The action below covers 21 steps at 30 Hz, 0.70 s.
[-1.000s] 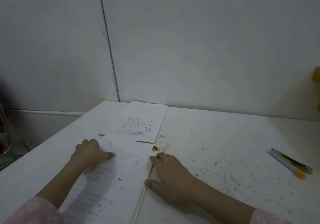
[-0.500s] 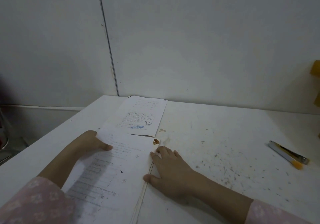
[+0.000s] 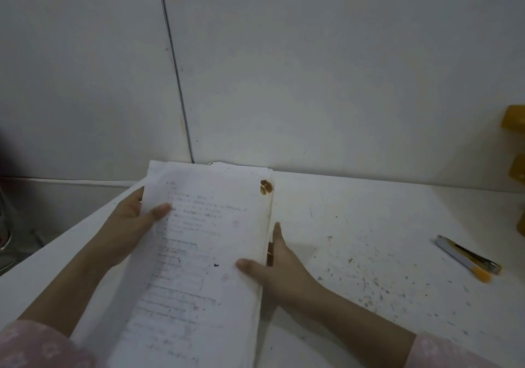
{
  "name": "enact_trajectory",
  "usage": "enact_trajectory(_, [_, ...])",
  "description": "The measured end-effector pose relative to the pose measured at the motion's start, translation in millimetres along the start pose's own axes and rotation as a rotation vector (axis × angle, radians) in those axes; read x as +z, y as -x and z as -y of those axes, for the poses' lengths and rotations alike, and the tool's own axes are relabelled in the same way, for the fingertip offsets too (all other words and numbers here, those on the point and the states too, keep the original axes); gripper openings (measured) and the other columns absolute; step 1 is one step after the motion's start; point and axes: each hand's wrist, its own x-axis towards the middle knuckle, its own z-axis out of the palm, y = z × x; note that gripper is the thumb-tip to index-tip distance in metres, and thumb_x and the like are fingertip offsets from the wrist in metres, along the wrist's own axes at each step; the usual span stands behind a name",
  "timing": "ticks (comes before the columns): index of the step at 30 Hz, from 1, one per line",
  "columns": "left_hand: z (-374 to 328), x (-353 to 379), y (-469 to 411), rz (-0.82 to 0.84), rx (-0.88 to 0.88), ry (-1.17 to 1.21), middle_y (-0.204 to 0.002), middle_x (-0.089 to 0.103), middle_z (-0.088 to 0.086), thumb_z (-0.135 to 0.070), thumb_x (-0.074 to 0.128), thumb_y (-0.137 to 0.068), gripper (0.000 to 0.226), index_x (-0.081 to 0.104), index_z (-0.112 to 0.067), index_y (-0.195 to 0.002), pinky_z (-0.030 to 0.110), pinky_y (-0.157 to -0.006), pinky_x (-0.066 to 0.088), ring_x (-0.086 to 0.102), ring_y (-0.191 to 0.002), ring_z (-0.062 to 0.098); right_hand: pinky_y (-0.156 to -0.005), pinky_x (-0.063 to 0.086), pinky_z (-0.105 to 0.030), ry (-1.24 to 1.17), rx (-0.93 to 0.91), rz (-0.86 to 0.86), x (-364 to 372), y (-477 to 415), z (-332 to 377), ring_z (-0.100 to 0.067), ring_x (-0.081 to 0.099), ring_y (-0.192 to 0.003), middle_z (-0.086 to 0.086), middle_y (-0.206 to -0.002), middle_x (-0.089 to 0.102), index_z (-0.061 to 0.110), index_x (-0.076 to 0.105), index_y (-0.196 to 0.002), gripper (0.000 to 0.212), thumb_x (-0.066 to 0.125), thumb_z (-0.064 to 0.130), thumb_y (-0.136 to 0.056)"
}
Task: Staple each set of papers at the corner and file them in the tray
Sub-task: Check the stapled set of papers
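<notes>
1. White papers (image 3: 204, 254), printed, with a brown stain (image 3: 266, 187) at the top right corner, are now lifted off the table (image 3: 369, 225) and tilted toward the camera. 0.5 s ago they lay flat under both hands.
2. Left hand (image 3: 133, 225): thumb on the top sheet, fingers behind, grasping the left edge.
3. Right hand (image 3: 281, 268): thumb pinches the right edge near its middle and the fingers go under the papers. 1 finger points up along the edge.
4. The papers are in the air over the table's near left part, hiding most of the other sheet (image 3: 241, 168) by the wall.
5. Stapler (image 3: 468, 256) lies well apart on the right, untouched. Tray not in view.
6. Judgement: the lift looks like squaring the papers before stapling. No staple shows at any corner, so stapling and filing are not yet done.
7. Risk: the sheets look loose and bowed and may slip out of line. 1 hand must let go to fetch the stapler.
</notes>
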Motion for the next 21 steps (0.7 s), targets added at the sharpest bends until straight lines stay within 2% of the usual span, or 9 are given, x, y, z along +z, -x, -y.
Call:
enact_trajectory(1, [-8.0,5.5,0.5,-0.007,0.029,0.047,-0.095,0.073,-0.009,-0.055,0.072,-0.069,0.041,0.061,-0.036,-0.104,0.038,-0.068,0.058,0.072,-0.081,0.017,-0.100,0.050,-0.036,-0.078,-0.016,0.003,-3.4,0.3,4.3,-0.012,0.057,-0.117,0.007,-0.137,0.054,0.028,0.018,-0.150,0.093,0.074,0.042,-0.078])
enact_trajectory(2, [-13.0,11.3,-1.9,-0.020,0.049,0.074,-0.097,0.073,-0.007,-0.047,0.070,-0.074,0.035,0.062,-0.035,-0.105,0.040,-0.071,0.059,0.072,-0.082,0.017,-0.096,0.052,-0.036,-0.130,-0.029,-0.003,-8.0,1.6,9.4,-0.014,0.062,-0.111,0.005,-0.129,0.061,0.024,0.041,-0.140,0.070,0.075,0.035,-0.079])
enact_trajectory(4, [-26.8,26.7,-6.6,-0.044,0.105,0.125,-0.099,0.073,-0.005,-0.028,0.064,-0.084,0.026,0.061,-0.031,-0.109,0.038,-0.073,0.059,0.072,-0.085,0.017,-0.092,0.054,-0.039,-0.248,-0.027,-0.048,-18.3,4.7,17.6,-0.018,0.067,-0.102,0.000,-0.116,0.069,0.021,0.060,-0.119,0.039,0.073,0.024,-0.082])
enact_trajectory(6, [-41.6,43.5,-12.6,-0.072,0.151,0.165,-0.100,0.073,-0.004,-0.022,0.063,-0.087,0.027,0.061,-0.024,-0.114,0.034,-0.072,0.060,0.071,-0.086,0.016,-0.085,0.057,-0.038,-0.324,-0.044,-0.127,-32.2,9.5,27.7,-0.020,0.069,-0.095,0.000,-0.107,0.072,0.021,0.064,-0.111,0.028,0.071,0.021,-0.083])
enact_trajectory(8, [-57.2,59.4,-18.5,-0.111,0.183,0.203,-0.104,0.071,-0.005,-0.024,0.064,-0.086,0.032,0.060,-0.020,-0.118,0.033,-0.073,0.059,0.071,-0.087,0.015,-0.072,0.058,-0.029,-0.266,-0.115,-0.243,-49.6,14.7,40.9,-0.014,0.069,-0.087,0.005,-0.099,0.071,0.025,0.063,-0.103,0.020,0.070,0.023,-0.084])
enact_trajectory(10, [-76.8,76.2,-24.6,-0.136,0.232,0.250,-0.103,0.070,-0.006,-0.025,0.064,-0.087,0.032,0.060,-0.018,-0.118,0.026,-0.067,0.058,0.070,-0.085,0.010,-0.064,0.058,-0.025,-0.206,-0.196,-0.341,-69.1,22.0,55.5,-0.011,0.069,-0.081,0.005,-0.095,0.071,0.023,0.064,-0.100,0.017,0.070,0.022,-0.085])
enact_trajectory(13, [-108.4,99.1,-31.4,-0.151,0.294,0.364,-0.097,0.070,-0.008,-0.022,0.063,-0.088,0.026,0.061,-0.017,-0.113,0.018,-0.062,0.055,0.070,-0.077,0.003,-0.070,0.060,-0.030,-0.142,-0.303,-0.445,-96.4,33.6,74.4,-0.016,0.071,-0.083,0.001,-0.094,0.072,0.014,0.066,-0.106,0.022,0.069,0.018,-0.085])
enact_trajectory(17, [-142.9,128.7,-32.1,-0.127,0.371,0.467,-0.096,0.071,-0.008,-0.022,0.062,-0.088,0.022,0.061,-0.017,-0.110,0.022,-0.064,0.056,0.071,-0.081,0.009,-0.067,0.060,-0.030,-0.140,-0.430,-0.516,-133.2,49.0,87.1,-0.015,0.073,-0.078,0.003,-0.087,0.074,0.021,0.067,-0.093,0.010,0.068,0.015,-0.085])
enact_trajectory(21, [-146.9,161.2,-25.6,-0.080,0.371,0.514,-0.095,0.071,-0.007,-0.020,0.061,-0.089,0.022,0.058,-0.015,-0.111,0.022,-0.063,0.056,0.071,-0.080,0.008,-0.071,0.060,-0.034,-0.160,-0.425,-0.584,-155.9,54.6,69.0,-0.019,0.072,-0.083,0.000,-0.092,0.074,0.019,0.067,-0.097,0.013,0.068,0.016,-0.085])
